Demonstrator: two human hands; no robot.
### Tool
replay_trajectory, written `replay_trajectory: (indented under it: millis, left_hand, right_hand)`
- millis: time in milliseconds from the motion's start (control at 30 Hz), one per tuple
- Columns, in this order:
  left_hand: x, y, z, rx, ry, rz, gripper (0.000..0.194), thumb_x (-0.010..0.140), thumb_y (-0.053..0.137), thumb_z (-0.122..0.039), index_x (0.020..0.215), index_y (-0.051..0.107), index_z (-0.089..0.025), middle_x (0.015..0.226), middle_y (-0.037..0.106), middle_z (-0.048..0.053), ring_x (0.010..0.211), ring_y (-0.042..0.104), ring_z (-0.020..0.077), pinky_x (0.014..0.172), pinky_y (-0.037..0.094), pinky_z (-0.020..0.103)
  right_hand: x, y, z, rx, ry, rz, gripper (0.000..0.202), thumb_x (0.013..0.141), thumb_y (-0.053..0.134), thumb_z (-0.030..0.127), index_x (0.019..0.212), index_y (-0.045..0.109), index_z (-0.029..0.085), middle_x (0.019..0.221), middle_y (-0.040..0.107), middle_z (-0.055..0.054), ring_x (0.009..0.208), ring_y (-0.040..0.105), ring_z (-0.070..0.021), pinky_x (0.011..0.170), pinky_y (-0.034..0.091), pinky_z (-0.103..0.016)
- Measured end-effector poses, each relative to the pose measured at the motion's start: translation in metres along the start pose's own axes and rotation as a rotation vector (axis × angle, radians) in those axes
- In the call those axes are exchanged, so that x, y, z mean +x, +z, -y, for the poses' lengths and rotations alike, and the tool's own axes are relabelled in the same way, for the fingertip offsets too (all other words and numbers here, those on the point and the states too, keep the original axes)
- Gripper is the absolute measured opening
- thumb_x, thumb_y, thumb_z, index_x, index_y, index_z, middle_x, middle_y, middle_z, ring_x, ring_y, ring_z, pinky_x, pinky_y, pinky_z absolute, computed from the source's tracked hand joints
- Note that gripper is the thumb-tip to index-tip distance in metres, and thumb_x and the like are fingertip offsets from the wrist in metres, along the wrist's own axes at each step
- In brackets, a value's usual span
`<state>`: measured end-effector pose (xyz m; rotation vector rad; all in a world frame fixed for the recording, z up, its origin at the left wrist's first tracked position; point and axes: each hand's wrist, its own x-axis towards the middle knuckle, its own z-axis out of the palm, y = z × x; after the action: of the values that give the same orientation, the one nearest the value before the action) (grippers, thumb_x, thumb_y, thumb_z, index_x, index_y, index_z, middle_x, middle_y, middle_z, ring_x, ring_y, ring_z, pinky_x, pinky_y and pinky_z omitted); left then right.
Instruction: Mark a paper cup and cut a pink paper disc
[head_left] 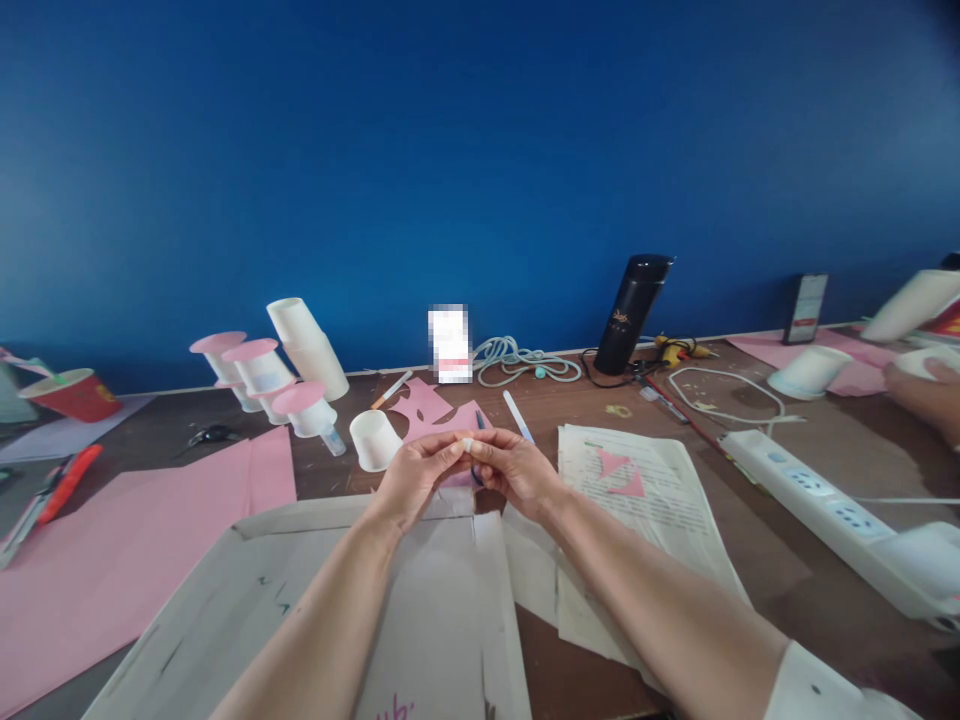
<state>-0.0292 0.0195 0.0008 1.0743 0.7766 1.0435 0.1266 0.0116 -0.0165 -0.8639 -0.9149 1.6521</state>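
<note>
My left hand (424, 470) and my right hand (517, 468) meet at the middle of the table, thumbs and fingertips pinched together around a small white piece (468, 445) that I cannot identify. Something dark and thin, perhaps scissors, shows beside my right fingers, partly hidden. A white paper cup (374, 441) stands just left of my left hand. Behind the hands lie pink paper scraps (424, 402). Below my wrists is a flattened white cardboard sheet (300, 590).
Stacked cups with pink discs (259, 370), pink sheets (172, 530) and a red cutter (67, 485) are left. A phone (452, 345) and black bottle (632, 315) stand behind. Rightward lie printed pages (652, 510), a power strip (832, 510) and another person's hand (926, 400).
</note>
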Motion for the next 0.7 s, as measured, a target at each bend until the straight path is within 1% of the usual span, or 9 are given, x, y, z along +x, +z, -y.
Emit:
replay_trajectory:
  millis: [133,233,367,467,567,633,700]
  left_hand:
    - [0.0,0.001,0.0,-0.063,0.013,0.043,0.025,0.073,0.074,-0.027,0.093,0.074,-0.012,0.088,0.073,0.008,0.08,0.066,0.0154,0.083,0.051,0.028]
    - [0.001,0.001,0.001,-0.11,0.002,0.098,0.025,0.075,0.073,-0.027,0.094,0.074,-0.011,0.084,0.072,0.009,0.076,0.064,0.0138,0.079,0.051,0.025]
    - [0.002,-0.003,0.003,-0.171,-0.019,0.066,0.023,0.075,0.073,-0.026,0.093,0.074,-0.011,0.088,0.071,0.008,0.078,0.063,0.0109,0.077,0.05,0.019]
    - [0.003,-0.006,0.004,-0.198,-0.041,0.04,0.024,0.075,0.073,-0.025,0.095,0.073,-0.012,0.09,0.071,0.007,0.079,0.062,0.0091,0.076,0.05,0.017]
    - [0.003,-0.008,0.005,-0.216,-0.042,0.017,0.025,0.074,0.074,-0.025,0.095,0.073,-0.012,0.084,0.068,0.005,0.075,0.061,0.0078,0.075,0.051,0.018]
    - [0.003,-0.008,0.005,-0.211,-0.038,0.002,0.024,0.074,0.074,-0.027,0.094,0.073,-0.012,0.081,0.066,0.004,0.072,0.059,0.0073,0.072,0.051,0.018]
    - [0.004,-0.008,0.006,-0.188,-0.038,-0.013,0.025,0.074,0.074,-0.03,0.091,0.073,-0.012,0.078,0.065,0.003,0.07,0.057,0.0071,0.069,0.05,0.018]
  right_hand:
    - [0.001,0.0,0.0,-0.034,-0.021,-0.009,0.035,0.066,0.081,0.038,0.092,0.072,0.016,0.06,0.058,0.003,0.05,0.045,-0.0034,0.048,0.037,-0.017]
    - [-0.001,0.001,0.001,-0.015,-0.035,0.029,0.031,0.068,0.08,0.038,0.088,0.071,0.016,0.058,0.055,0.004,0.048,0.044,-0.0034,0.046,0.035,-0.017]
    - [-0.004,0.003,0.006,0.067,-0.042,0.066,0.029,0.073,0.075,0.043,0.084,0.07,0.017,0.069,0.058,0.001,0.052,0.046,-0.0044,0.047,0.037,-0.017]
    - [-0.007,0.004,0.01,0.063,-0.02,0.064,0.027,0.074,0.073,0.04,0.09,0.071,0.019,0.072,0.056,0.001,0.053,0.045,-0.005,0.047,0.036,-0.018]
    - [-0.009,0.006,0.013,-0.014,-0.032,0.064,0.026,0.075,0.072,0.036,0.095,0.07,0.019,0.063,0.051,0.003,0.052,0.041,-0.0059,0.047,0.034,-0.019]
    - [-0.01,0.008,0.014,-0.11,-0.065,0.045,0.027,0.076,0.071,0.037,0.096,0.069,0.019,0.058,0.048,0.005,0.05,0.039,-0.0063,0.047,0.031,-0.019]
    - [-0.01,0.009,0.014,-0.233,-0.106,0.0,0.029,0.076,0.069,0.04,0.096,0.068,0.019,0.057,0.047,0.006,0.048,0.039,-0.0063,0.045,0.028,-0.019]
